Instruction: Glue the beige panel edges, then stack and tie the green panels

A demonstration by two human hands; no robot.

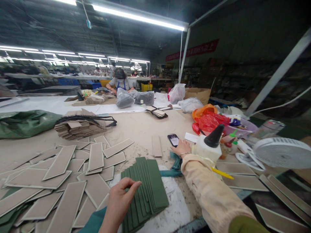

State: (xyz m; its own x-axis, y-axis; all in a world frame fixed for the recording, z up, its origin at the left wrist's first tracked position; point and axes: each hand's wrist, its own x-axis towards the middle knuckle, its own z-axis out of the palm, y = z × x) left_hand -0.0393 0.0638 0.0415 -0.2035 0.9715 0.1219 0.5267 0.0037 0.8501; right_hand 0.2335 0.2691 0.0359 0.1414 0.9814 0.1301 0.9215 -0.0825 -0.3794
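Note:
My left hand [121, 198] hovers at the left edge of a fanned row of green rectangular pieces [143, 187]. Its thumb and forefinger are pinched together; whatever may be between them does not show. Further out, my right hand [181, 148] has its fingers stretched towards a phone [173, 140] with a lit screen. The fingertips are at the phone's near edge, and I cannot tell whether they press on it. Under the right wrist lies a crumpled teal cloth [176, 163]. A single beige strip [156, 146] lies left of the phone.
Loose beige panels with pale edges [59, 161] cover the table's left side, near a strapped panel stack [77, 124]. A white glue bottle [207, 147], yellow pen [222, 173], red plastic bag [210, 122] and white fan [283, 152] stand or lie right. A person [121, 82] works opposite.

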